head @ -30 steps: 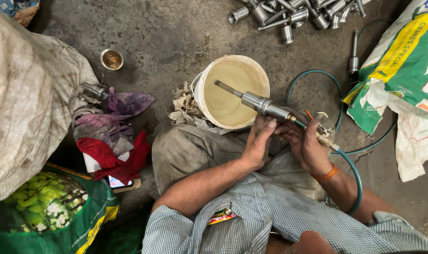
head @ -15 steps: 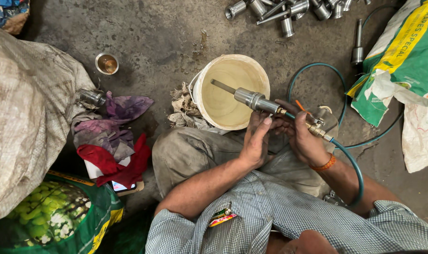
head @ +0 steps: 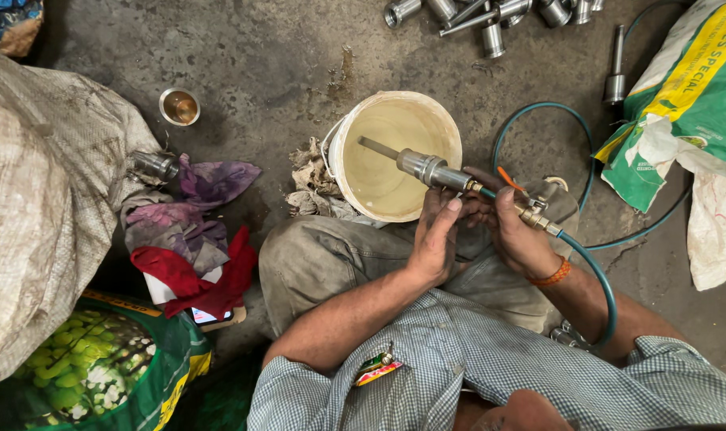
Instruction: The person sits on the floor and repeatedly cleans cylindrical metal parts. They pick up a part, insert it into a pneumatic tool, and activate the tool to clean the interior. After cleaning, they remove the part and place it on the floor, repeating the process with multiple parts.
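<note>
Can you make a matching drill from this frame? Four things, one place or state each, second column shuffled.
Things:
1. metal part
2. green hose
3. small metal cup
4. red rag

Places or states:
A. on the floor left of the bucket, standing alone
B. held over the bucket's mouth by the left hand and right hand
C. on the cloth pile, left of the knee
D. runs from the brass fitting past the right wrist

Pairs: 1-B, 2-D, 3-A, 4-C
</note>
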